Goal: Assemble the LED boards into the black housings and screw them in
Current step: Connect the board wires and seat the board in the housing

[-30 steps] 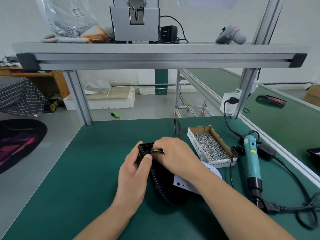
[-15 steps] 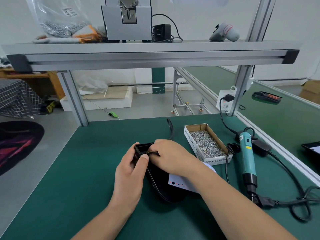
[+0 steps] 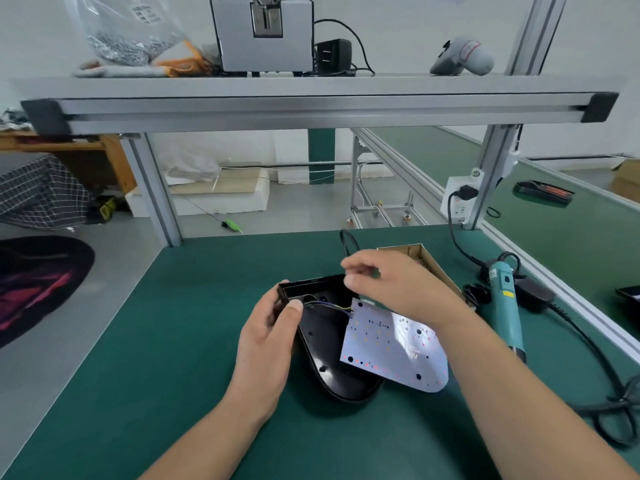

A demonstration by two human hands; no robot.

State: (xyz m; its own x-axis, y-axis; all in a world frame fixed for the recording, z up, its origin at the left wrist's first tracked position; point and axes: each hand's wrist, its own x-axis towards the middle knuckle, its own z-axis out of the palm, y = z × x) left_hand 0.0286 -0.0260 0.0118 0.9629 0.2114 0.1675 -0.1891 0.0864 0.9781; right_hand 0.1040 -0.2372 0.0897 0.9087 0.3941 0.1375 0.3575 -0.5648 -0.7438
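Two bare hands at work over a green mat (image 3: 173, 341). Left hand (image 3: 266, 337) clamped on the near-left wall of the black housing (image 3: 325, 344), thumb hooked over the rim, fingers curled round the outside. Right hand (image 3: 391, 285) raised just above the housing's far right corner, fingers loosely curled toward the thumb, blurred; impossible to tell whether pinching anything. Housing flat on the mat, open side up, square end away, rounded end toward the person. Inside the shell: bare black floor with a few small bosses, plus thin coloured wires (image 3: 332, 308) running from the far end across to the LED board (image 3: 391, 344). Board white, dotted with small parts, not seated in the housing: tilted over the right rim, one corner above the shell, the rest out over the mat beneath the right forearm. Just beyond the right hand, an open cardboard box (image 3: 433, 265), mostly hidden by that hand, contents almost wholly out of sight. Further right, a teal electric screwdriver (image 3: 505, 313) lying on the mat, black cable (image 3: 585, 339) trailing off in loops. Up on the aluminium shelf (image 3: 311, 98): a clear plastic bag (image 3: 128, 32) holding a heap of small silvery pieces, next to orange-and-grey cloth (image 3: 180, 64), then a grey box-shaped machine (image 3: 263, 32), a black plug adapter (image 3: 334, 55) and a grey handheld tool (image 3: 464, 58) on its side
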